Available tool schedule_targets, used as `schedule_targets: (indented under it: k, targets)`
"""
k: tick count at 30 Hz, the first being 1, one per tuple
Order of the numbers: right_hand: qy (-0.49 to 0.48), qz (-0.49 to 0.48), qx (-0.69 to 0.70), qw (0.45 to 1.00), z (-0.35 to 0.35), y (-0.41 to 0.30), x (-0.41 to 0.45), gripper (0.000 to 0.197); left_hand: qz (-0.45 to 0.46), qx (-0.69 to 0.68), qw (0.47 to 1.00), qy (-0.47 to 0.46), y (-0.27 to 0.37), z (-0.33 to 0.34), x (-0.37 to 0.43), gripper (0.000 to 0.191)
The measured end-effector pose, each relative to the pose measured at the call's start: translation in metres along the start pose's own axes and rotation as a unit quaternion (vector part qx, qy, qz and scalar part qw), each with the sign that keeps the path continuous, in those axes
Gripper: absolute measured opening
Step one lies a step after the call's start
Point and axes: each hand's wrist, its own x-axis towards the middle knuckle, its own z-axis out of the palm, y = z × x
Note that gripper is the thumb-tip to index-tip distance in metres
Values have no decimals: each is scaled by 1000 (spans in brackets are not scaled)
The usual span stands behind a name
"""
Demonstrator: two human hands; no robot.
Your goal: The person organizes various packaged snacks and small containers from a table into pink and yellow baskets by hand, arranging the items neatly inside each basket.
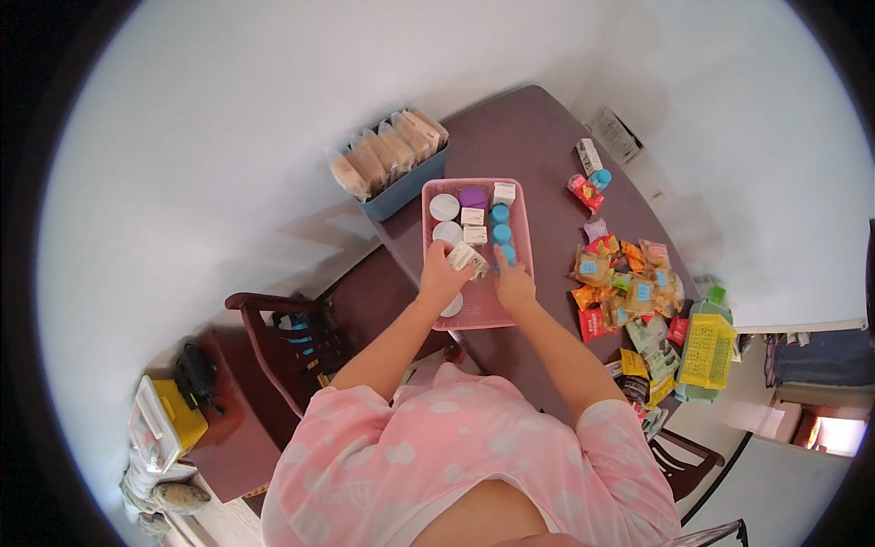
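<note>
A pink plastic basket (478, 316) stands on the table in front of me, with both hands over it. My left hand (441, 277) grips a small white drink carton (469, 260), tilted above the basket's contents. My right hand (514, 284) has its fingers around the top of a blue-capped bottle (506, 254) at the basket's right side. Two more blue caps (501, 224) line up behind it. White round lids (446, 207) fill the left side, one of them partly behind my left wrist. Two upright cartons (473, 225), a purple lid (473, 197) and another carton (504, 193) sit farther back.
A blue-grey bin (407, 186) of bagged bread stands at the back left. On the right lie a carton (588, 156), a blue-capped bottle (601, 179), a red packet (585, 194) and heaped wrapped snacks (625, 284). A green-and-yellow basket (707, 349) and wooden chairs (263, 355) flank the table (554, 273).
</note>
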Motion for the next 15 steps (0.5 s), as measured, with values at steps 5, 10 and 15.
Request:
schedule_targets:
  k: [5,10,15]
  targets:
    - [39,-50,-127,990,22,19,3,60,41,5,999,-21,8,5,1,45]
    - [-1,-72,-157,985,19,22,7,81,141,64,986,-57,4,7,12,43]
    - [4,-91,-103,991,16,26,5,81,197,156,966,-67,-6,13,27,36]
